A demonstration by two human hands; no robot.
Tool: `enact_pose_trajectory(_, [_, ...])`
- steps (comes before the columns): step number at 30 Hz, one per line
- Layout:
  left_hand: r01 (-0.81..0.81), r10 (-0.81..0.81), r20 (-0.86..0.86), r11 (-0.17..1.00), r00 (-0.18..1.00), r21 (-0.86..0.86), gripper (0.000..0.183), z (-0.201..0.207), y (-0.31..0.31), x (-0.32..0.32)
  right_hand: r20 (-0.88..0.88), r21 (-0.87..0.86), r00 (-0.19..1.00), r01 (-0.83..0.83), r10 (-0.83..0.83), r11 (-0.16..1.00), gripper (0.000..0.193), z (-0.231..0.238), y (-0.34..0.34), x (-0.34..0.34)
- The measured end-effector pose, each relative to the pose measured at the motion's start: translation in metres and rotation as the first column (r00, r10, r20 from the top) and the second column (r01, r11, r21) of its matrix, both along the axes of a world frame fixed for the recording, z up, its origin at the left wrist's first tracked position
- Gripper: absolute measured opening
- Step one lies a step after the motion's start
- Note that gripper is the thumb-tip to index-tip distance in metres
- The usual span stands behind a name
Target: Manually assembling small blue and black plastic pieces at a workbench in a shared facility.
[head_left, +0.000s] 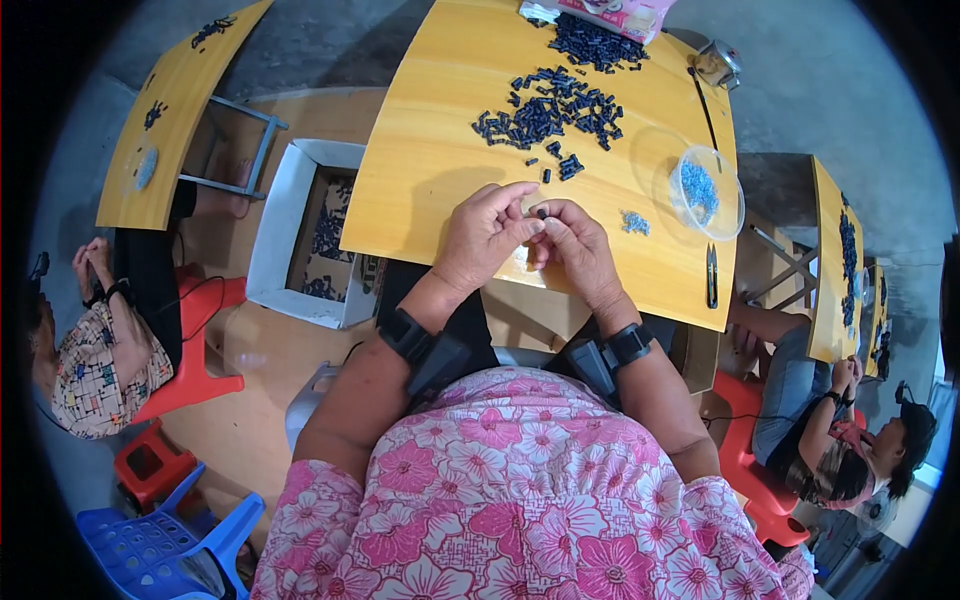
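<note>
My two hands meet over the near edge of the yellow wooden table [430, 130]. Between the fingertips of my right hand [582, 250] a small black cylindrical piece [541, 213] shows, pinched by thumb and fingers. My left hand [485, 238] is closed against it, thumb and forefinger together; what its fingertips grip is hidden. Just beyond my hands lie a few loose black pieces [570, 167], with a spread pile of the same pieces [550, 110] farther off. A small heap of clear bluish pieces [636, 222] lies to the right of my right hand.
Right on the table are a clear round tub [738, 205] of bluish pieces, black snips [712, 277], a thin black tool [704, 105] and a metal pot [718, 64]. A pink bag [630, 12] lies behind. A white box [273, 240] stands left. People sit at side tables.
</note>
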State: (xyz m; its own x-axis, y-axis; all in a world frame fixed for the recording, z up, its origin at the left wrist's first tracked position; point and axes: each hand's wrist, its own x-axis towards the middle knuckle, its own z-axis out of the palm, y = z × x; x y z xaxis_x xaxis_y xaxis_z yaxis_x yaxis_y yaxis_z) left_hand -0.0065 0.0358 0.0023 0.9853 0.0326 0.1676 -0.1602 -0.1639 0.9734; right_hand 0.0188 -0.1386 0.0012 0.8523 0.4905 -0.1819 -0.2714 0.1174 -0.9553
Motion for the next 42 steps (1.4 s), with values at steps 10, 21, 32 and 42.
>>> enact_pose_trajectory(10, [0.248,-0.238,-0.079,0.955,0.968,0.16,0.04,0.006,0.01,0.003,0.485,-0.41,0.869,0.126,0.099,0.903,0.022,0.003,0.004,-0.01])
enact_pose_trajectory(21, [0.231,-0.223,-0.072,0.963,0.972,0.14,0.036,0.003,0.009,0.001,0.576,-0.368,0.816,0.198,0.055,0.909,0.029,-0.004,0.005,-0.013])
enact_pose_trajectory(32, [0.215,-0.206,-0.081,0.969,0.975,0.125,0.034,0.0,0.01,-0.004,0.46,-0.43,0.882,0.119,0.103,0.895,0.019,0.004,0.006,-0.016])
enact_pose_trajectory(42, [0.115,-0.129,-0.056,0.974,0.99,-0.197,0.036,-0.019,0.009,-0.004,0.451,-0.319,0.893,0.144,0.016,0.937,0.015,0.014,-0.007,-0.011])
